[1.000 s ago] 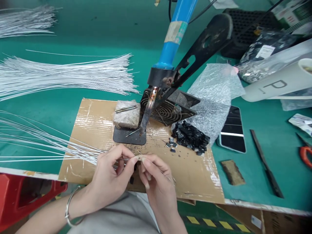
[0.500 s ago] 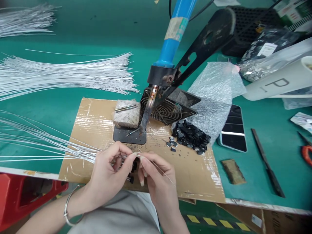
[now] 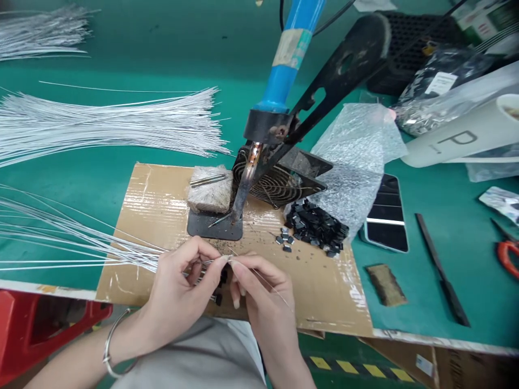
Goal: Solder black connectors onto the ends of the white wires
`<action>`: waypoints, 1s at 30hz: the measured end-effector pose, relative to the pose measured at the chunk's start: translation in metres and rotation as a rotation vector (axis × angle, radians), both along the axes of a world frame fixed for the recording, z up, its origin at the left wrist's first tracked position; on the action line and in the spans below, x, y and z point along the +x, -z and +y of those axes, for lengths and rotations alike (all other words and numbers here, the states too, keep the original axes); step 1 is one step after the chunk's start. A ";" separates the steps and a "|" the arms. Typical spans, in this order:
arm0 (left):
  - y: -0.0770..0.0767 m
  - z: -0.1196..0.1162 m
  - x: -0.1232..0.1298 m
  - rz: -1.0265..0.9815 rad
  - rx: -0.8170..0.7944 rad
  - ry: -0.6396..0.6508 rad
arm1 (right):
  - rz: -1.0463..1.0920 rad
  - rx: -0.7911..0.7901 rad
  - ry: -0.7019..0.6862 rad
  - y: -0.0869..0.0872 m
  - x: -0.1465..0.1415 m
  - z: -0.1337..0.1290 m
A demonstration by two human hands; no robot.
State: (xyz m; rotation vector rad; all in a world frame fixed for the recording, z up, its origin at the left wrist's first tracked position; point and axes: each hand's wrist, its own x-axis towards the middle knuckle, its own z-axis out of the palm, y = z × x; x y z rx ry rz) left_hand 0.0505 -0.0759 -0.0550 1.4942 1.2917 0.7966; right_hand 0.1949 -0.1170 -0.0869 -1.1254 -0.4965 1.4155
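My left hand [image 3: 182, 292] pinches the end of a thin white wire between thumb and forefinger. Close beside it, fingertips nearly touching, my right hand [image 3: 265, 292] pinches a fine strand of solder wire [image 3: 270, 283] that trails across its fingers. Loose white wires [image 3: 133, 251] run from the left edge up to and behind my left hand. Black connector pieces [image 3: 218, 298] show partly below the fingers. Above the hands, the soldering iron [image 3: 243, 194] points down in its stand over a dark pad [image 3: 192, 226]. Whatever lies between the fingertips is too small to make out.
Cardboard [image 3: 328, 292] lies under the hands. A fan [image 3: 279, 178], a wrapped block [image 3: 210, 189] and a pile of black parts [image 3: 316, 227] sit beyond. To the right are a phone [image 3: 387, 216], a file [image 3: 441, 270] and scissors [image 3: 508, 254]. A wire bundle [image 3: 113, 124] lies back left.
The view has shifted very slightly, so objects on the right appear a little further left. Both hands keep nearly the same pose and hold.
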 end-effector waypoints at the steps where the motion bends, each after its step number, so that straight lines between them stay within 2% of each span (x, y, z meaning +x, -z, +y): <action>1: 0.000 0.000 0.000 0.007 0.005 0.004 | -0.003 -0.002 -0.003 0.000 0.000 0.000; 6: -0.001 0.001 -0.003 0.064 0.072 0.043 | 0.019 -0.029 -0.023 -0.001 0.007 0.003; 14: -0.006 0.002 -0.009 0.120 0.082 0.139 | 0.113 -0.139 -0.187 -0.005 0.022 0.010; 30: 0.004 -0.006 0.001 0.084 0.175 0.000 | 0.177 -0.111 -0.004 -0.002 0.000 0.004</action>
